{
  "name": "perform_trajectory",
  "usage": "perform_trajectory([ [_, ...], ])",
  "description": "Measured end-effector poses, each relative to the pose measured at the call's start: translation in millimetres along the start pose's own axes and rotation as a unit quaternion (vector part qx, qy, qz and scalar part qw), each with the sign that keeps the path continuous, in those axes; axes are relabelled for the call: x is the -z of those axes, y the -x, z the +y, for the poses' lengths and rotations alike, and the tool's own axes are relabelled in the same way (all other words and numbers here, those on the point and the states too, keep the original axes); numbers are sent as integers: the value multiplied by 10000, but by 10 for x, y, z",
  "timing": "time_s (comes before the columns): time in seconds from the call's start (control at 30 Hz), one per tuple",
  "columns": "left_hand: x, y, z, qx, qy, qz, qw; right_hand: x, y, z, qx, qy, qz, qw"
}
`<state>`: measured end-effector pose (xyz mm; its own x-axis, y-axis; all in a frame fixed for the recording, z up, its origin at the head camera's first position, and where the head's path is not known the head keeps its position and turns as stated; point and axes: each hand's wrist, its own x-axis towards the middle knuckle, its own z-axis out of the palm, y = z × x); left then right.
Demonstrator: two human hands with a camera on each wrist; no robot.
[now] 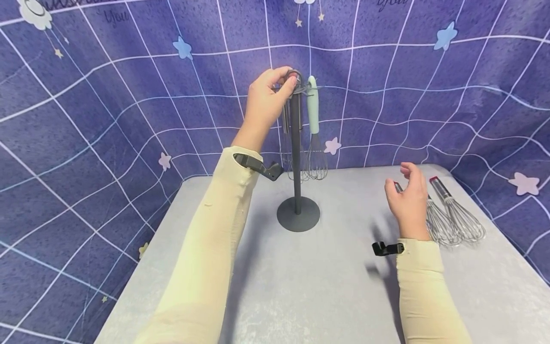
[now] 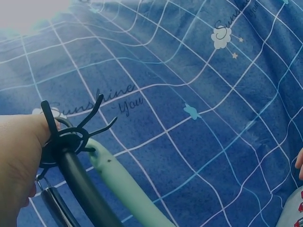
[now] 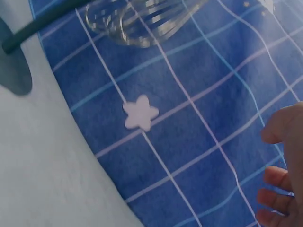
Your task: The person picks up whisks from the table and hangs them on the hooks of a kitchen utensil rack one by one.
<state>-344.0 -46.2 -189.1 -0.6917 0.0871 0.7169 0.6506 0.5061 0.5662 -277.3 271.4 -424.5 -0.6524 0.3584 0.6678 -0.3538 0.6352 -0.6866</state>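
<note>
A dark grey utensil stand with a round base and a ring of hooks on top stands toward the back of the table. My left hand pinches the loop at its top between thumb and fingers. From one hook hangs a whisk with a mint-green handle, its wires pointing down. Metal-handled whisk hangs beside the pole near the left hand, partly hidden by it. My right hand, holding nothing, hovers with loosely bent fingers close to two metal whisks at the table's right side.
The two whisks lying at right have red-ended handles; the right hand partly covers one. Behind and left of the grey table hangs a blue-purple curtain with a grid, stars and clouds. Black camera mounts sit on both wrists.
</note>
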Motion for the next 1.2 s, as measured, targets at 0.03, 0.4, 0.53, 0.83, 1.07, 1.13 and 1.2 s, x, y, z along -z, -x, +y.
perform_trajectory([
  [0.03, -3, 4, 2, -1, -37, 18, 10000, 21, -2, 32, -104, 113, -102, 9998],
  [0.4, -38, 34, 32, 18, -321, 169, 9993, 231, 30, 346, -1600, 1793, -1755, 9547],
  [0.53, -46, 42, 31, 0, -374, 245, 9990, 249, 64, 409, -1797, 2204, -2454, 9268],
  [0.83, -60, 52, 33, 69, -422, 264, 9987, 265, 112, 535, -1974, 3023, -3602, 8602],
  [1.07, -61, 54, 41, 69, -427, 312, 9986, 261, 81, 524, -2238, 3457, -4155, 8110],
  [1.13, -60, 51, 42, 62, -430, 334, 9985, 282, 74, 504, -2263, 3427, -4243, 8070],
  [1.2, -58, 46, 39, 59, -459, 364, 9983, 303, 68, 490, -2294, 3380, -4314, 8044],
])
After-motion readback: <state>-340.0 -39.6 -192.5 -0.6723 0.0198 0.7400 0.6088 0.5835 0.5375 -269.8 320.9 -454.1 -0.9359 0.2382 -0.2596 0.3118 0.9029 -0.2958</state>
